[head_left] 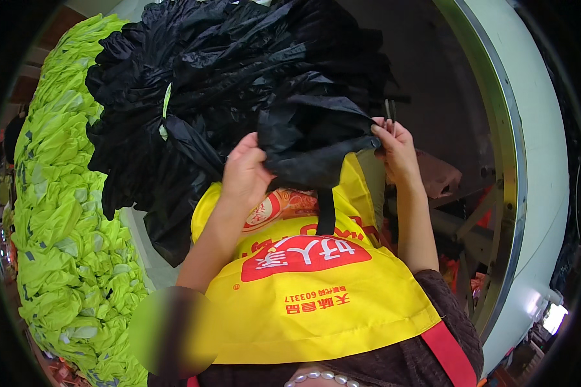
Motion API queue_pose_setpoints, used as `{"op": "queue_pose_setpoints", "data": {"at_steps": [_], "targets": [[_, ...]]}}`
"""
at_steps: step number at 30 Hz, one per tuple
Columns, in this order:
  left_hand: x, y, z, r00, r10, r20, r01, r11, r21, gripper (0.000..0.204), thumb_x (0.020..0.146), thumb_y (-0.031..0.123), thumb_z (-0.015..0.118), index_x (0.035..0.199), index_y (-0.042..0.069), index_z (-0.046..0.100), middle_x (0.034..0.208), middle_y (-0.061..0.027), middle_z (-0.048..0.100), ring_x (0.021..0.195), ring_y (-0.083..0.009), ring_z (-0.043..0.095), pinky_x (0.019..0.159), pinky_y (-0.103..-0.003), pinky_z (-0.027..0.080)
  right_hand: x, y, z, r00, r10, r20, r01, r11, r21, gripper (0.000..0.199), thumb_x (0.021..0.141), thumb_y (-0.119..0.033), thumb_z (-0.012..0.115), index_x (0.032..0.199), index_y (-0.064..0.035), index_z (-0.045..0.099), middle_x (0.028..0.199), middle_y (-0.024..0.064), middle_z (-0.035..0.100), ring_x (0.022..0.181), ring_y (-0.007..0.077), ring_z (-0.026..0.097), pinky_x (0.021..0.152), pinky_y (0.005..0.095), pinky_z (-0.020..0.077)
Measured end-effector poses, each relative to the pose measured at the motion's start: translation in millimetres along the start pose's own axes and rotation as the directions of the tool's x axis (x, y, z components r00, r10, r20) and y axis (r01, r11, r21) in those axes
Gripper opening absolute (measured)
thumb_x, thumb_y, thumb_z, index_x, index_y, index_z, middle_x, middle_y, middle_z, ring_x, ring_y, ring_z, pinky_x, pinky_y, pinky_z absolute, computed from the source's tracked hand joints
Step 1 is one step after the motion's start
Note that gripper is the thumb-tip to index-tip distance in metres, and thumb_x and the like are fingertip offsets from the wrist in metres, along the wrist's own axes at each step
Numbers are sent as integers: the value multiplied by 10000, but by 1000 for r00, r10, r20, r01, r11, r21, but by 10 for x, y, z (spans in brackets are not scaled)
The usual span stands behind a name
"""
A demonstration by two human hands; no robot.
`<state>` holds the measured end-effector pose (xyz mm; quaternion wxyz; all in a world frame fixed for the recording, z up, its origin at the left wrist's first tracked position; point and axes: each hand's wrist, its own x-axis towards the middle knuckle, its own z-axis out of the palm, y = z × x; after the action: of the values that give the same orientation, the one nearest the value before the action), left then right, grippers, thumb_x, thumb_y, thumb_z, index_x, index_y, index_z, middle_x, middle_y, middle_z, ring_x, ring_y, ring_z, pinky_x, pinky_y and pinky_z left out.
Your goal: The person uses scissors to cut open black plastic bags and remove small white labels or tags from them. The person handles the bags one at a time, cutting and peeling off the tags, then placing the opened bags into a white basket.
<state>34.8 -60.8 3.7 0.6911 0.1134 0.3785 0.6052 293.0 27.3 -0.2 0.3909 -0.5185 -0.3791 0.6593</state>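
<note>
A black fabric piece (310, 145) is stretched between my two hands, its upper edge gaping like a pouch. My left hand (247, 169) is closed on its left edge. At the opposite corner, my right hand (396, 147) pinches the rim between thumb and fingers. Two thin dark metal prongs (389, 109) stick up from behind the right fingers; the rest of that tool is hidden. A black strap (326, 211) hangs below the fabric over my yellow apron (316, 329). Just beyond my hands spreads a big heap of black fabric (239, 58).
A long pile of neon yellow-green garments (64, 193) runs down the left side. A pale green curved table edge (542, 168) with a metal rim borders the right. Under it are a pinkish box (436, 174) and dark struts. A yellow-green strip (166, 106) lies on the black heap.
</note>
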Motion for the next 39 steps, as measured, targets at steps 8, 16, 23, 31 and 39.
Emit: {"op": "queue_pose_setpoints", "data": {"at_steps": [8, 16, 23, 31, 39], "targets": [[-388, 187, -299, 942, -240, 234, 27, 750, 661, 259, 754, 16, 538, 1010, -6, 563, 897, -24, 588, 839, -99, 545, 775, -227, 439, -92, -20, 210, 993, -3, 120, -38, 939, 341, 136, 860, -123, 577, 976, -52, 577, 789, 6, 604, 691, 86, 592, 559, 201, 467], [-157, 318, 545, 683, 329, 652, -526, -396, 752, 645, 634, 167, 748, 1216, 67, 488, 1197, -147, 507, 1152, -310, 459, 960, -391, 370, -212, -207, 514, 926, -90, 366, 68, 995, 75, 97, 833, -112, 615, 899, -41, 626, 791, -34, 598, 744, 34, 542, 694, 188, 430], [29, 576, 302, 935, -249, 251, 5, 720, 694, 204, 861, 197, 594, 803, 20, 675, 759, -12, 646, 683, -65, 582, 653, -205, 467, -141, -325, 271, 830, 113, 546, -73, 993, -94, 131, 786, -178, 687, 809, -61, 634, 709, -53, 569, 651, 34, 506, 655, 191, 409], [71, 471, 199, 988, -121, 92, 52, 836, 546, 244, 880, 251, 564, 853, 29, 660, 807, -44, 666, 702, -115, 618, 709, -226, 490, -252, -323, 251, 869, 116, 481, 54, 944, -326, 244, 712, -229, 749, 804, -73, 585, 675, -47, 501, 637, 50, 458, 600, 199, 376], [88, 523, 137, 989, 58, -132, 4, 903, 429, 241, 878, 248, 572, 861, 17, 638, 794, -34, 657, 693, -99, 600, 675, -215, 472, -360, -233, 96, 938, 178, 299, -88, 953, -290, 107, 794, -161, 668, 833, -81, 608, 639, -68, 507, 526, 23, 420, 487, 171, 317]]}}
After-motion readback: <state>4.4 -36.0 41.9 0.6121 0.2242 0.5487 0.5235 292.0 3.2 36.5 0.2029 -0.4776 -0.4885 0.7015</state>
